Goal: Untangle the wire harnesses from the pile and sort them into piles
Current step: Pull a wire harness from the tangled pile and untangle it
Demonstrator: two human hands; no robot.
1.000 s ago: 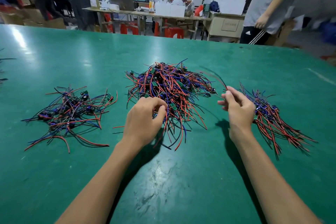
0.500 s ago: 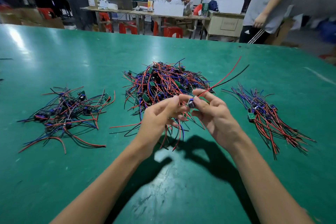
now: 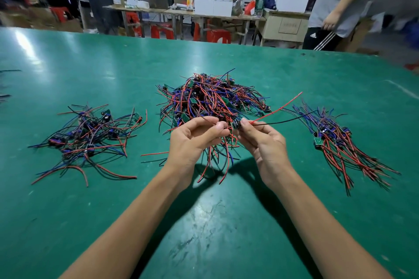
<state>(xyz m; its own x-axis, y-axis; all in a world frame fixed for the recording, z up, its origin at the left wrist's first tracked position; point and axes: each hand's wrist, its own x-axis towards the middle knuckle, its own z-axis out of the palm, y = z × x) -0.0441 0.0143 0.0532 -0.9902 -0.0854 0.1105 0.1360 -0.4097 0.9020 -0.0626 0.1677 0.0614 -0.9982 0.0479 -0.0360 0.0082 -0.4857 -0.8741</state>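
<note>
A big tangled pile (image 3: 210,99) of red, blue and black wire harnesses lies mid-table. A looser pile (image 3: 90,136) sits to its left, and a tidier pile (image 3: 340,142) of aligned harnesses to its right. Both hands hover just in front of the middle pile, holding one harness (image 3: 235,124) between them. My right hand (image 3: 263,142) pinches it beside its small dark component, and its red and black wires (image 3: 283,113) stick out to the right. My left hand (image 3: 195,138) pinches the wires on the component's other side.
The green table (image 3: 215,222) runs wide around the piles. A few loose wire ends (image 3: 6,95) lie at the far left edge. Beyond the far edge stand a person in a grey shirt (image 3: 335,4), workbenches, red stools and seated people.
A second ago the hands were apart, left on the middle pile and right near the right pile. They came together over a single harness, and its wires now point lower and to the right.
</note>
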